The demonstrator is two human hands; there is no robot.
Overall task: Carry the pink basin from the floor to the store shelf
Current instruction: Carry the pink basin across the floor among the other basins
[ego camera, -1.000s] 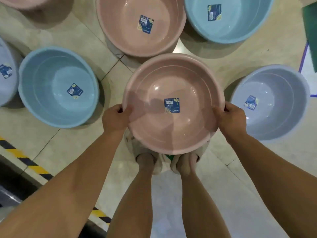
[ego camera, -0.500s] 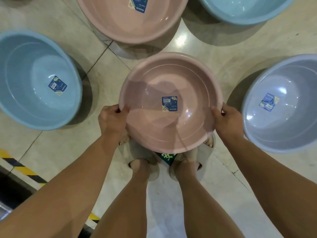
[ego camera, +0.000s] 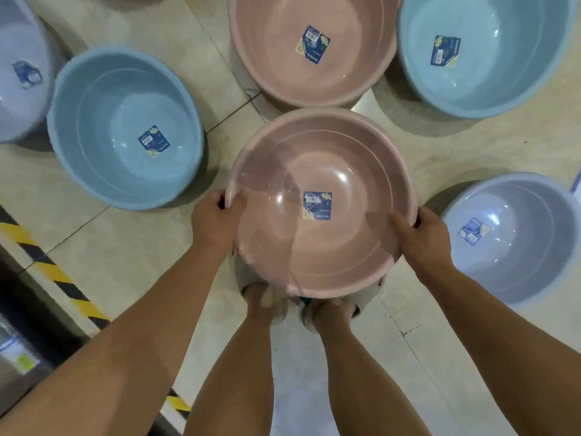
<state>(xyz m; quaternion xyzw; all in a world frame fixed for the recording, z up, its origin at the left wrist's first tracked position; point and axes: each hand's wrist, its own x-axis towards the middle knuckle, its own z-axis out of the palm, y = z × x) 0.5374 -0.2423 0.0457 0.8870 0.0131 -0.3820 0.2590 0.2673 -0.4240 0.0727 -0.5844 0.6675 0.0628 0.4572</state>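
Observation:
A round pink basin (ego camera: pixel 345 247) with a blue label in its bottom is held above my feet, off the tiled floor. My left hand (ego camera: pixel 215 220) grips its left rim, thumb inside and fingers under the edge. My right hand (ego camera: pixel 423 236) grips the right rim the same way. The basin is empty and roughly level, tipped slightly toward me. No store shelf is in view.
On the floor around me stand a larger pink basin (ego camera: pixel 267 58), two blue basins (ego camera: pixel 94 136) (ego camera: pixel 518 83) and two lavender basins (ego camera: pixel 534 272) (ego camera: pixel 12 99). A yellow-and-black striped edge (ego camera: pixel 47 265) runs along the lower left beside a dark drop.
The basin stays gripped in both hands. The view has swung, so the floor basins have shifted down and right in frame, and the basin sits slightly tilted.

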